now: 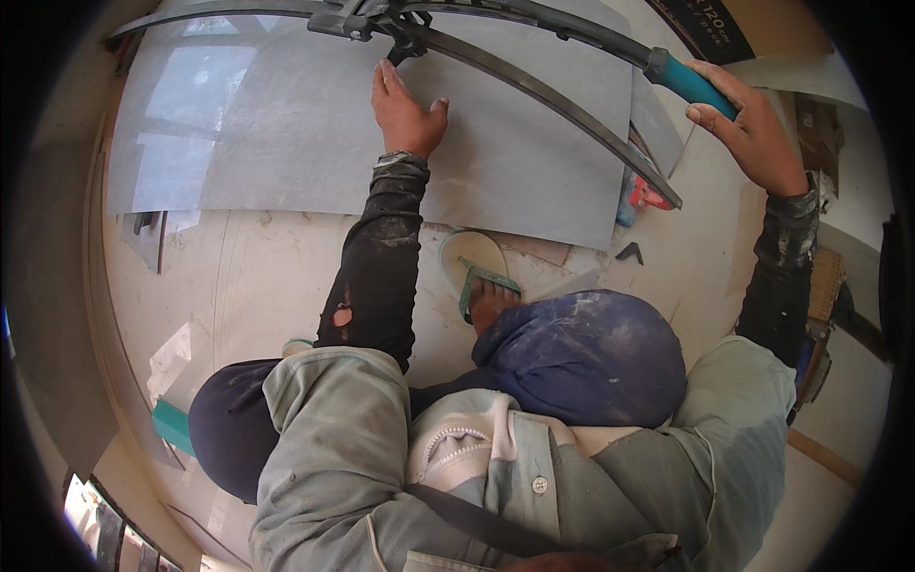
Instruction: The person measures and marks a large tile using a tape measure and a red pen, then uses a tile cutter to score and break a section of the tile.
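A large glossy grey tile (295, 143) lies flat in front of me, with a manual tile cutter's dark rail (562, 100) crossing over it at a slant. My right hand (758, 138) wraps around the teal grip of the cutter's handle (701, 88) at the right. My left hand (408, 116) has its fingers stretched out and its thumb apart, over the tile. Its fingertips reach the lower part of the black cutter carriage (400, 33); whether they press on it, I cannot tell. The carriage's top is partly cut off by the picture edge.
My sandalled foot (491, 303) stands near the tile's front edge, beside a pale round disc (474, 250). A small black angle piece (629, 252) and a red-and-white item (648, 194) lie at the right. A cardboard box (762, 29) sits at the back right.
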`<action>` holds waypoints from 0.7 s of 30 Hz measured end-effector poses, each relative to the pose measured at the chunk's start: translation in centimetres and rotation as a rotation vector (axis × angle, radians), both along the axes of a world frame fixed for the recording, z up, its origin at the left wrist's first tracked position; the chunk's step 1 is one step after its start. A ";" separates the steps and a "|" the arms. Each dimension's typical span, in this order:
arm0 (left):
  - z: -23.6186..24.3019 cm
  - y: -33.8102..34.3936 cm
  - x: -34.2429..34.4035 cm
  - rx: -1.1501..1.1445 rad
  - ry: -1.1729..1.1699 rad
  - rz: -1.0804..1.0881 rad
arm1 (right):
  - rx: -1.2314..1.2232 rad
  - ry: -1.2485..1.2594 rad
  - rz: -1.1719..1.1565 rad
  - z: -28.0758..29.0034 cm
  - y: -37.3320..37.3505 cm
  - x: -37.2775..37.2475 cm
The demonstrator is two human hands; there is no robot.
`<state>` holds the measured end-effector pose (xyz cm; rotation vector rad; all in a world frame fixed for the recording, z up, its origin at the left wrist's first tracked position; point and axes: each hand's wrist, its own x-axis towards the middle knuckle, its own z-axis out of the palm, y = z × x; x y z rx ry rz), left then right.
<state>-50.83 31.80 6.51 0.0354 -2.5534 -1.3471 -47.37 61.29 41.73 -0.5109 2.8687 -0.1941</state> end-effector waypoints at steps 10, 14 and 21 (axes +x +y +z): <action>2.7 10.8 5.6 0.268 -0.333 -0.322 | 0.177 0.022 -0.078 0.0 9.3 6.5; 4.2 16.4 9.1 0.518 -0.499 -0.534 | 0.376 -0.074 -0.320 0.0 15.6 10.4; 6.0 24.2 14.7 0.930 -0.811 -0.789 | 0.440 0.058 -0.476 -4.0 28.2 18.6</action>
